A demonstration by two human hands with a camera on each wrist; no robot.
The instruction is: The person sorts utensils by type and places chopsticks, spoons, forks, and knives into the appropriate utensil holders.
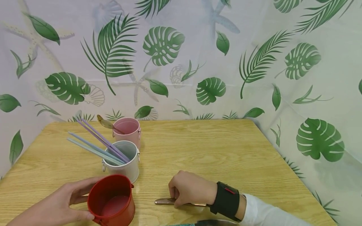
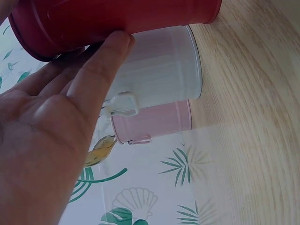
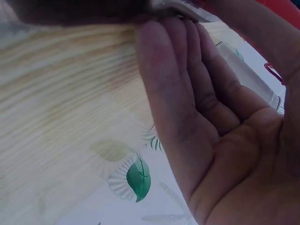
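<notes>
Around the left side of a small red bucket [image 1: 128, 208] my left hand [image 1: 60, 201] is curved, with its thumb at the near rim. In the left wrist view, the fingers [image 2: 101, 68] lie against the bucket's wall. My right hand [image 1: 192, 188] pinches a slim, shiny metal piece of cutlery [image 1: 162, 201] close to the tabletop; its exact kind is unclear. Its rounded end points left, and the other end runs under the wrist. In the right wrist view, the fingertips [image 3: 157, 40] meet a blurred, dark metallic thing.
Behind the red bucket, a white bucket [image 1: 128, 171] holds several purple, blue and mint sticks [image 1: 97, 150]. Farther back, a pink bucket [image 1: 133, 136] holds a brownish spoon [image 1: 104, 122]. A partly cut-off dark-and-teal object [image 1: 215, 223] lies at the near edge of view. Leaf-patterned sheeting [image 1: 181, 103] borders the wooden table [image 1: 212, 150].
</notes>
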